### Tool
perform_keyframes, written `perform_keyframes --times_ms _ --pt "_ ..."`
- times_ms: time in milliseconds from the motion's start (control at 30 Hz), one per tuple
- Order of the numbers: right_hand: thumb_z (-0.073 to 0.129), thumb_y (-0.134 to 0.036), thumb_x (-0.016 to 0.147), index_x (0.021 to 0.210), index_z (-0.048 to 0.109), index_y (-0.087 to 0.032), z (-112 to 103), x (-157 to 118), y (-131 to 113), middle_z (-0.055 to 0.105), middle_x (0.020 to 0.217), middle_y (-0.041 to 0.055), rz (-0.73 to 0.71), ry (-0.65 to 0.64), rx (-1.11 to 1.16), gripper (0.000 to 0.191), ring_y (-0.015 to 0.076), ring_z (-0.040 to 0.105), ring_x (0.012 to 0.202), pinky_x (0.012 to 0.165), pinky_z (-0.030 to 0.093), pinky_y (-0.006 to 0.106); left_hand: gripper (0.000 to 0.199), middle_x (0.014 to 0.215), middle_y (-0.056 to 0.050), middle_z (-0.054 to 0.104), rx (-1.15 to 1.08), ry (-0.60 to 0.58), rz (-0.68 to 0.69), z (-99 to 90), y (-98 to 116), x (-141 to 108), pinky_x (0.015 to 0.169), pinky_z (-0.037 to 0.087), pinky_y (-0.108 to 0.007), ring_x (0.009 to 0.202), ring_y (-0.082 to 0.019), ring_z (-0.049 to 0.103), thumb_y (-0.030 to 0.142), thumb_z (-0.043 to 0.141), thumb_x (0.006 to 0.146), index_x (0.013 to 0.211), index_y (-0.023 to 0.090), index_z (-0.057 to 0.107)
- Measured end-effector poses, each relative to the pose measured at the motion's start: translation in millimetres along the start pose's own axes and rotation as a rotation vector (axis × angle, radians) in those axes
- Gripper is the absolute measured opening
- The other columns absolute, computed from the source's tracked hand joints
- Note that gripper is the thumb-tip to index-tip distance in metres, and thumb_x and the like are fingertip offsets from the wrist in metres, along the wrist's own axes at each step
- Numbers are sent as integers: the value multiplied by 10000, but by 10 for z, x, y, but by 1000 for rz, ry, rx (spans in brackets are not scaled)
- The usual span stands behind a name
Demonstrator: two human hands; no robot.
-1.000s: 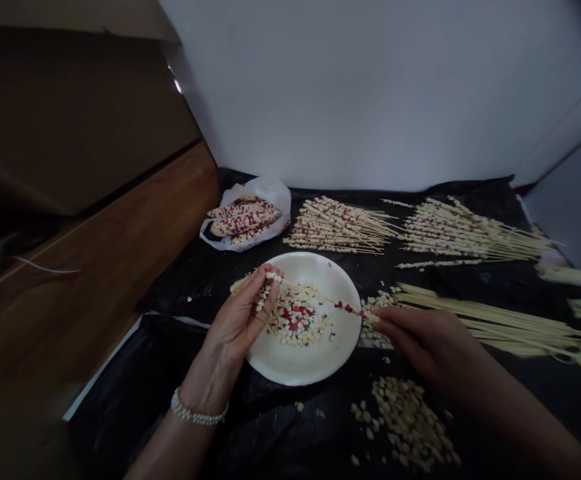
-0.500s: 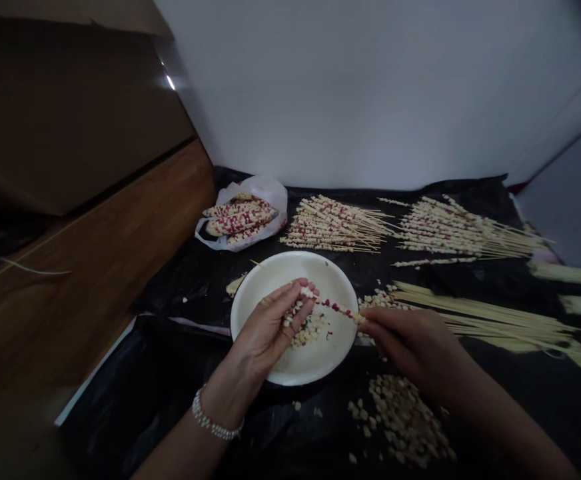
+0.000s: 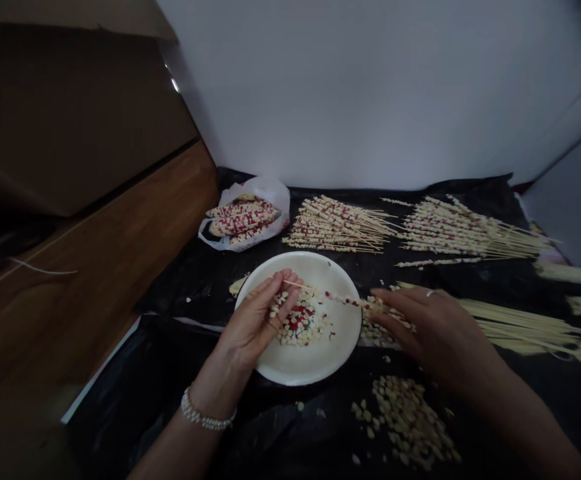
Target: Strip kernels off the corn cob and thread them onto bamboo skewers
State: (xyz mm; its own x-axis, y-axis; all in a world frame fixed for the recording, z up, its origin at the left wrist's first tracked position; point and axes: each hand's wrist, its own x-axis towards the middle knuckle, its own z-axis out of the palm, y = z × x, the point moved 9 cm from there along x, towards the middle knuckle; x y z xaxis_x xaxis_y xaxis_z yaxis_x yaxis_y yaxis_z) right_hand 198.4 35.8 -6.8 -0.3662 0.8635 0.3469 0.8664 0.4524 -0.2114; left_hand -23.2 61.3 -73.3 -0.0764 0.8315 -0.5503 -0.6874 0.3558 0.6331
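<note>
Left hand (image 3: 253,319): fingers curl and hold loose kernels (image 3: 274,308); if they relax, some may drop.
Bowl (image 3: 295,375): sits below, with more kernels inside.
Stick (image 3: 349,301): reaches over the bowl, bare tip at the left fingers; careless pushing could prick them.
Right hand (image 3: 425,317): thumb and finger slightly apart around the stick; firmness I cannot tell.

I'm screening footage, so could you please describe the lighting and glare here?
Head view, lighting: dim overall, pale wall and white bowl standing out, top-right corner darkened. Head view, glare: one small bright glint at upper left, faint sheen on the black sheet.
</note>
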Motion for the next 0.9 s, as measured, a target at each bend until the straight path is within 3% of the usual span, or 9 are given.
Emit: perform_keyframes --times_ms 67,167,267,367,433,533,667,800,900 --pt "566 -418 911 1232 593 -145 -93 14 -191 692 1061 110 -68 133 -120 422 289 626 958 840 432 443 108 902 -114 736 -6 -28 -33 63 -142 -38 839 602 -264 891 -179 721 69 609 862 902 58 709" --pt "546 -295 931 1243 576 -93 -51 13 -501 671 1114 133 -168 173 -129 373 272 603 1001 929 411 445 123 907 -109 738 -65 -90 -147 197 -444 -116 857 596 -282 921 -180 716 64 586 875 898 77 706" --pt "397 -54 917 1276 532 -28 28 -31 -648 681 978 127 -238 192 -90 385 223 608 861 827 455 376 121 959 -97 741 -78 -169 -231 290 -574 -173 913 568 -304 953 -171 706 101 585 888 923 99 701" --pt "345 45 833 1267 541 -13 111 -61 -578 656 843 96 -222 170 -126 480 208 577 720 706 457 349 304 1162 -143 700 28 -322 -247 339 -461 -191 1039 471 -410 1164 -243 619 327 533 940 1102 113 676" --pt "364 51 804 1239 573 -26 134 -70 -521 647 829 91 -212 164 -166 489 215 567 701 684 451 356 461 1297 -129 640 198 -402 -148 317 -276 -177 1114 368 -441 1290 -268 514 478 454 948 1228 162 638" --pt "375 56 786 1208 603 -35 137 -74 -511 652 834 93 -224 178 -183 488 218 574 706 667 445 347 489 1395 -88 574 553 -491 95 303 -21 -190 1170 252 -404 1368 -248 417 493 373 970 1219 187 661" --pt "382 62 775 1195 618 -49 151 -80 -547 663 848 89 -223 197 -171 495 204 575 691 633 438 323 411 1313 -71 641 920 -520 283 298 18 -235 1132 309 -419 1282 -237 515 403 464 955 1310 237 587" --pt "382 59 773 1185 633 -73 189 -93 -539 670 872 84 -201 186 -184 500 200 578 689 619 429 317 450 1320 -94 628 1089 -437 388 219 -38 -211 1070 377 -459 1222 -280 556 371 569 891 1325 249 569" --pt "378 55 785 1204 625 -79 201 -102 -521 672 894 85 -180 175 -188 504 193 576 684 610 423 315 535 1294 -125 638 1197 -301 481 121 14 -215 1092 320 -472 1229 -329 538 372 647 835 1347 248 558"
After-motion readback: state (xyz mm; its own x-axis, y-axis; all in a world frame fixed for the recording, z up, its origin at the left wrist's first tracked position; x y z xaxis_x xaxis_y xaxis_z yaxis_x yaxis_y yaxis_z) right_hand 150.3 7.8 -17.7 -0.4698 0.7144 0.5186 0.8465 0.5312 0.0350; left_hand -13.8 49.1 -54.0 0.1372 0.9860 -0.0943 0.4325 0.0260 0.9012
